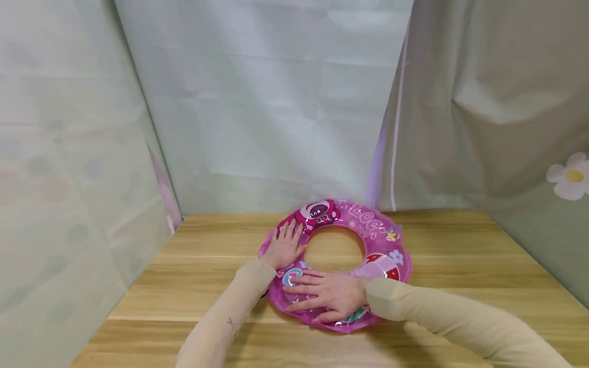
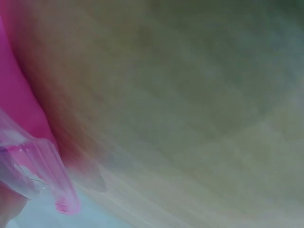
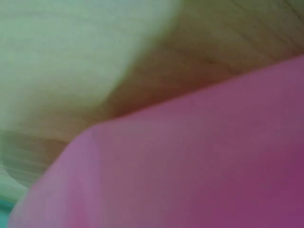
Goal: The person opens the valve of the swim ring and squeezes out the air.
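Note:
A pink inflatable swim ring [image 1: 368,225] with cartoon prints lies on the wooden table. On its left side rests my left hand [image 1: 282,249], fingers straight and spread. My right hand [image 1: 329,294] lies flat across the front part of the ring, its fingers pointing left. In the left wrist view, the ring's pink edge [image 2: 21,99] and a clear plastic flap [image 2: 42,161] show at the left, with a bit of skin in the lower corner. The right wrist view is largely filled by the ring's pink vinyl [image 3: 190,166].
The wooden table [image 1: 193,286] spreads around the ring. Pale hanging sheets [image 1: 276,102] close off the back and left, and a greyer curtain [image 1: 497,102] with a white flower print hangs at the right.

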Available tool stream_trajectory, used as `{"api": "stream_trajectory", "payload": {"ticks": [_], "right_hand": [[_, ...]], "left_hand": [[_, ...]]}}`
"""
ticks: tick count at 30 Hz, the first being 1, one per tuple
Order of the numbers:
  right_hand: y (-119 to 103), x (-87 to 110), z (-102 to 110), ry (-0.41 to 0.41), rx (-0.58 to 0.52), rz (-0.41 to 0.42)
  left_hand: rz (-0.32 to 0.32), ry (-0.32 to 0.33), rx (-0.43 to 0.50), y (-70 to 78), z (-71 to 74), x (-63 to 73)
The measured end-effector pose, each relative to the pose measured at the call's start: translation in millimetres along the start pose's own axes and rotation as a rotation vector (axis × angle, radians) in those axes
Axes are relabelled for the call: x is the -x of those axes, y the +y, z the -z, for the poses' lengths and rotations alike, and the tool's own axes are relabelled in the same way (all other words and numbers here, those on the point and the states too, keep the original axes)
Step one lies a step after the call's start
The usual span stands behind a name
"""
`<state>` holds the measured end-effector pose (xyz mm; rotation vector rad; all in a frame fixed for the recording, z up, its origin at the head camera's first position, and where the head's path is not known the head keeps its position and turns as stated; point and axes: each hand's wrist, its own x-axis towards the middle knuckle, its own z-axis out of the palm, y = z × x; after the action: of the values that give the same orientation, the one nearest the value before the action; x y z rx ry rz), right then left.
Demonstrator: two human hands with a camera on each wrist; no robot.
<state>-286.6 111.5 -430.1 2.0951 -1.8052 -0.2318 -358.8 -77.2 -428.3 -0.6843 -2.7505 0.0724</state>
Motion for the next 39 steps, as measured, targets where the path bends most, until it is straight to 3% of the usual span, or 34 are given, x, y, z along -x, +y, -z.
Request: {"api": "stream_trajectory", "payload": {"ticks": [10, 26, 33, 39], "right_hand": [[1.8, 1.3, -1.0, 0.022, 0.010, -0.001], [-1.2, -0.1, -1.9, 0.048, 0.011, 0.005], [-1.0, 1.0, -3.9, 0.082, -0.017, -0.007], [-3.5, 2.9, -3.5, 0.095, -0.025, -0.026]], "left_hand": [[0.003, -0.009, -0.041, -0.7, -0.3, -2.7], [-0.009, -0.032, -0.062, 1.5, 1.9, 3.9], [-0.033, 0.019, -0.061, 0.4, 0.3, 2.9], [-0.033, 0.017, -0.066, 3.1, 0.4, 1.4]]}}
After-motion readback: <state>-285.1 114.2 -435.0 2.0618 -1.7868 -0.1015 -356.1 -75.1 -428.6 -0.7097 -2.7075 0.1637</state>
